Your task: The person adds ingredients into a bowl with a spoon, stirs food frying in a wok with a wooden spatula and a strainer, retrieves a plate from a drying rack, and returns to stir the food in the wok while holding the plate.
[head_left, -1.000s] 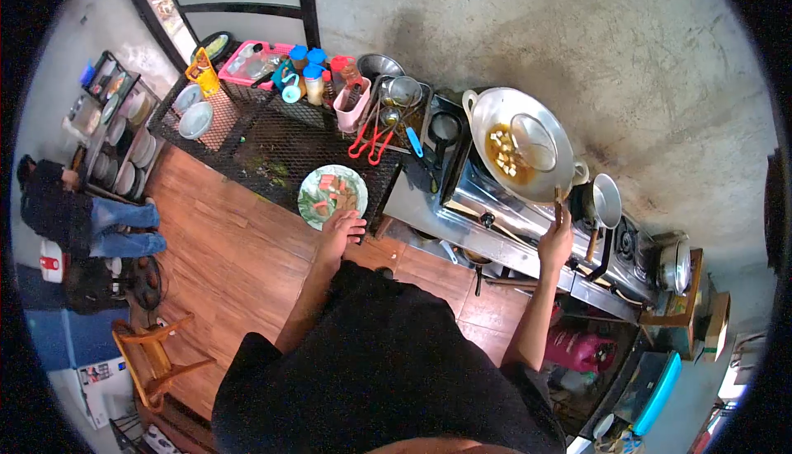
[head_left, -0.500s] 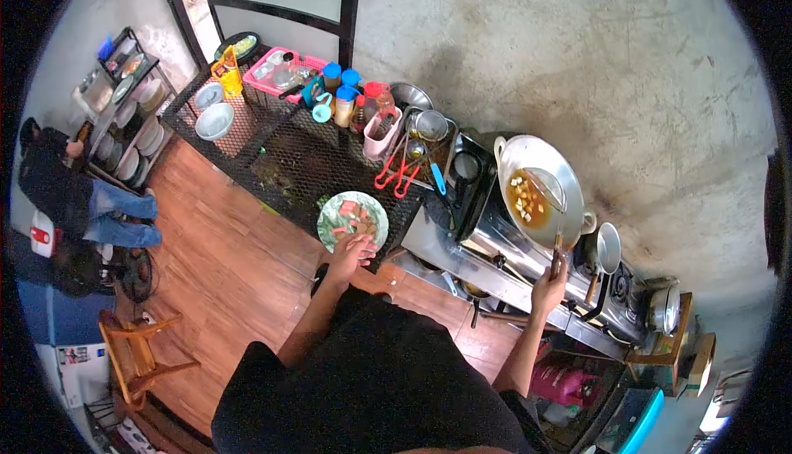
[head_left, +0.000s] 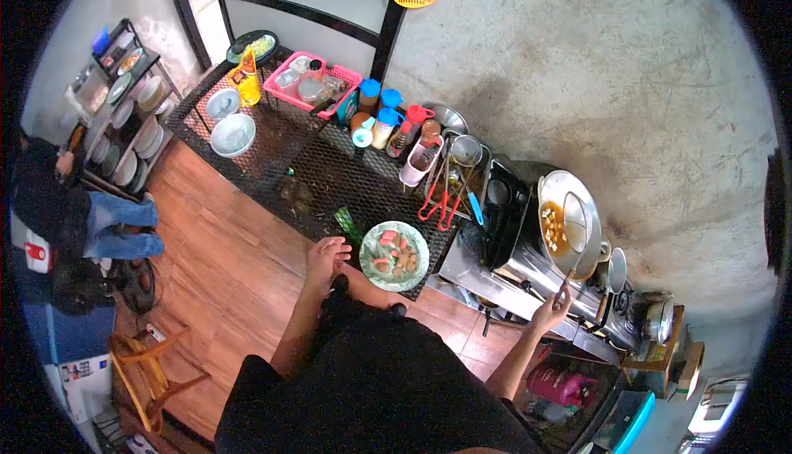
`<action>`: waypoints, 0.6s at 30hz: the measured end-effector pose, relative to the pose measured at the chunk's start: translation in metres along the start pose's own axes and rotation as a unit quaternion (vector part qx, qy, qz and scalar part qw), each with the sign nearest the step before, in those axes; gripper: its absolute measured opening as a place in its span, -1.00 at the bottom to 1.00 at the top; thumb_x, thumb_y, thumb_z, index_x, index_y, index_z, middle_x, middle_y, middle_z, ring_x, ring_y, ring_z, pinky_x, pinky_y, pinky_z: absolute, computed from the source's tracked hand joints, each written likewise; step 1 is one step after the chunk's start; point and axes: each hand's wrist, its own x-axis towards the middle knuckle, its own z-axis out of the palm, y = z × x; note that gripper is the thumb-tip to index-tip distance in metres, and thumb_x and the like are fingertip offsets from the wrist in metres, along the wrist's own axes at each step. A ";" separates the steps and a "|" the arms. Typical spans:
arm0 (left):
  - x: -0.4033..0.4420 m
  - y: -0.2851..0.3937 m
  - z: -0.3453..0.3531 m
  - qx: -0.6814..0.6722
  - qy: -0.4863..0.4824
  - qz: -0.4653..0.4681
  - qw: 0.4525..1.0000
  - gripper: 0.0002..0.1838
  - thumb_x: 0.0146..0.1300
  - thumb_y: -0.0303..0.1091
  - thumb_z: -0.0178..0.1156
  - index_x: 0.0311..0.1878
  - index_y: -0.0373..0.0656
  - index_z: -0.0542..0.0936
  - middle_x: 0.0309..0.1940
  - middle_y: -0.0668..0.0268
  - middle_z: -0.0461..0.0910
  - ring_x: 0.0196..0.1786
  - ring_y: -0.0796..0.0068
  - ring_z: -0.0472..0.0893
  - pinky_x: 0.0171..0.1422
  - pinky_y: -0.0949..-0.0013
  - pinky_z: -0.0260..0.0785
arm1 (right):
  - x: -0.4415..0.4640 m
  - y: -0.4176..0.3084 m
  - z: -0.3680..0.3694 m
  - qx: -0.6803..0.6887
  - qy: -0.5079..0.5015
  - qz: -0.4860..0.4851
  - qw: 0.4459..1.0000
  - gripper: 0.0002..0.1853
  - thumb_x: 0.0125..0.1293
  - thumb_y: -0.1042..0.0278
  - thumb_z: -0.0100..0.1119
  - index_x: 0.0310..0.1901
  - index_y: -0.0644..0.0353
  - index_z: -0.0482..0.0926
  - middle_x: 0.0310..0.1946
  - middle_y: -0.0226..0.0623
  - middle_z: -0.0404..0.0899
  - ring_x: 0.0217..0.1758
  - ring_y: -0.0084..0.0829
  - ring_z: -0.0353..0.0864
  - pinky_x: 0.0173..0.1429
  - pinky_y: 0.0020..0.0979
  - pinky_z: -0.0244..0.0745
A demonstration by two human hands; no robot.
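My right hand [head_left: 550, 315] grips the handle of a wire strainer [head_left: 580, 227], whose round mesh head is over the right part of a large wok [head_left: 559, 183]. Pale cubes [head_left: 551, 225] lie in the wok's brown oil. My left hand [head_left: 330, 258] is empty, its fingers loosely bent and apart, just left of a patterned bowl [head_left: 418, 248]. Inside that bowl are pink and brown cut pieces [head_left: 396, 249], which look like sausage. The bowl sits at the near corner of a black mesh table [head_left: 330, 175].
Bottles [head_left: 385, 124], a pink basket [head_left: 353, 81], and a tray with red-handled tongs [head_left: 440, 207] stand along the table's back. A small saucepan [head_left: 617, 269] is beside the wok on the stove. Another person [head_left: 58, 215] stands at left near a dish rack. A wooden chair [head_left: 157, 371] is lower left.
My left hand has moved from over the bowl's near edge to its left side. The strainer head has shifted rightward in the wok, away from the cubes. The whole view has turned slightly.
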 end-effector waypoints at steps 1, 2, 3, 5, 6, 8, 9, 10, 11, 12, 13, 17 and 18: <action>0.007 0.006 -0.007 0.008 0.005 0.002 1.000 -0.77 0.32 -0.31 0.07 -0.03 -0.18 0.55 -0.21 0.25 0.65 -0.29 0.55 0.60 -0.31 0.51 0.43 | -0.006 -0.009 0.003 0.014 -0.002 0.058 0.998 -0.64 0.21 0.57 0.10 0.08 0.26 0.49 -0.23 -0.35 0.48 -0.31 -0.56 0.36 -0.23 -0.49 0.28; 0.014 0.012 -0.014 0.020 0.001 -0.009 1.000 -0.74 0.33 -0.29 0.06 0.00 -0.18 0.54 -0.20 0.25 0.66 -0.28 0.55 0.61 -0.29 0.51 0.44 | -0.013 -0.027 0.004 0.027 -0.004 0.118 0.993 -0.66 0.25 0.61 0.09 0.08 0.31 0.46 -0.09 -0.27 0.50 -0.06 -0.45 0.50 0.05 -0.44 0.44; 0.020 0.018 -0.017 0.024 -0.002 -0.015 1.000 -0.74 0.33 -0.29 0.06 0.00 -0.18 0.54 -0.20 0.25 0.66 -0.28 0.55 0.61 -0.29 0.51 0.44 | -0.020 -0.043 0.010 0.040 0.024 0.124 0.991 -0.66 0.24 0.61 0.10 0.08 0.31 0.46 -0.12 -0.30 0.48 -0.08 -0.46 0.50 0.02 -0.44 0.45; 0.031 0.029 -0.023 0.058 -0.014 -0.015 0.998 -0.72 0.34 -0.25 0.03 0.01 -0.17 0.54 -0.20 0.26 0.66 -0.28 0.55 0.61 -0.25 0.51 0.44 | -0.026 -0.052 0.010 0.018 0.008 0.135 0.991 -0.65 0.24 0.62 0.10 0.08 0.32 0.46 -0.08 -0.29 0.49 -0.08 -0.46 0.50 -0.02 -0.45 0.46; 0.037 0.031 -0.025 0.066 -0.027 -0.009 0.997 -0.71 0.35 -0.22 0.02 0.00 -0.17 0.54 -0.22 0.27 0.66 -0.28 0.54 0.61 -0.22 0.48 0.44 | -0.031 -0.068 0.012 0.020 0.015 0.145 0.989 -0.64 0.22 0.64 0.09 0.09 0.31 0.47 -0.05 -0.27 0.52 -0.08 -0.45 0.51 -0.04 -0.46 0.46; 0.045 0.037 -0.024 0.074 -0.030 -0.021 0.997 -0.71 0.34 -0.22 0.03 0.00 -0.17 0.54 -0.23 0.27 0.66 -0.28 0.53 0.61 -0.22 0.47 0.45 | -0.037 -0.064 0.014 0.049 0.020 0.109 0.993 -0.61 0.23 0.55 0.18 0.12 0.22 0.49 -0.20 -0.40 0.50 -0.35 -0.59 0.34 -0.31 -0.50 0.28; 0.049 0.039 -0.022 0.080 -0.030 -0.027 0.996 -0.71 0.34 -0.22 0.04 -0.01 -0.17 0.55 -0.23 0.27 0.66 -0.28 0.53 0.61 -0.22 0.46 0.45 | -0.040 -0.065 0.015 0.043 0.023 0.065 0.997 -0.62 0.23 0.59 0.15 0.10 0.22 0.49 -0.18 -0.41 0.50 -0.35 -0.60 0.33 -0.32 -0.51 0.27; 0.052 0.039 -0.020 0.080 -0.032 -0.029 0.996 -0.71 0.34 -0.22 0.04 -0.01 -0.17 0.55 -0.23 0.27 0.66 -0.28 0.53 0.61 -0.22 0.46 0.45 | -0.041 -0.068 0.015 0.041 0.025 0.065 0.997 -0.62 0.23 0.59 0.15 0.10 0.22 0.49 -0.18 -0.41 0.50 -0.35 -0.60 0.33 -0.32 -0.51 0.27; 0.056 0.037 -0.019 0.073 -0.039 -0.039 0.996 -0.71 0.33 -0.22 0.05 -0.01 -0.17 0.55 -0.24 0.27 0.66 -0.28 0.52 0.62 -0.22 0.45 0.45 | -0.044 -0.073 0.013 0.048 0.019 0.114 0.992 -0.63 0.23 0.60 0.14 0.09 0.22 0.50 -0.19 -0.42 0.50 -0.35 -0.60 0.34 -0.32 -0.52 0.27; 0.060 0.035 -0.019 0.067 -0.045 -0.048 0.996 -0.71 0.33 -0.21 0.06 -0.02 -0.17 0.55 -0.24 0.27 0.66 -0.28 0.51 0.62 -0.23 0.44 0.44 | -0.046 -0.079 0.013 0.055 0.012 0.164 0.985 -0.64 0.22 0.62 0.13 0.08 0.22 0.50 -0.19 -0.43 0.50 -0.34 -0.61 0.34 -0.32 -0.53 0.28; 0.066 0.031 -0.020 0.065 -0.057 -0.058 0.995 -0.72 0.31 -0.20 0.08 -0.03 -0.17 0.55 -0.24 0.27 0.66 -0.30 0.51 0.62 -0.24 0.45 0.44 | -0.048 -0.086 0.012 0.041 0.010 0.193 0.980 -0.65 0.22 0.63 0.13 0.06 0.22 0.51 -0.22 -0.44 0.50 -0.35 -0.64 0.33 -0.32 -0.55 0.26; 0.070 0.035 -0.016 0.063 -0.069 -0.064 0.994 -0.71 0.31 -0.21 0.09 -0.03 -0.17 0.55 -0.23 0.27 0.66 -0.30 0.52 0.61 -0.24 0.46 0.43 | -0.049 -0.086 0.014 -0.010 0.019 0.155 0.988 -0.61 0.19 0.66 0.07 0.10 0.28 0.47 -0.07 -0.23 0.55 -0.19 -0.48 0.54 -0.21 -0.49 0.42; 0.073 0.035 -0.018 0.063 -0.068 -0.066 0.993 -0.71 0.31 -0.21 0.09 -0.03 -0.17 0.55 -0.23 0.27 0.66 -0.30 0.52 0.61 -0.24 0.46 0.43 | -0.047 -0.080 0.014 -0.013 0.016 0.178 0.984 -0.61 0.20 0.65 0.07 0.10 0.28 0.47 -0.08 -0.23 0.55 -0.20 -0.48 0.53 -0.21 -0.49 0.43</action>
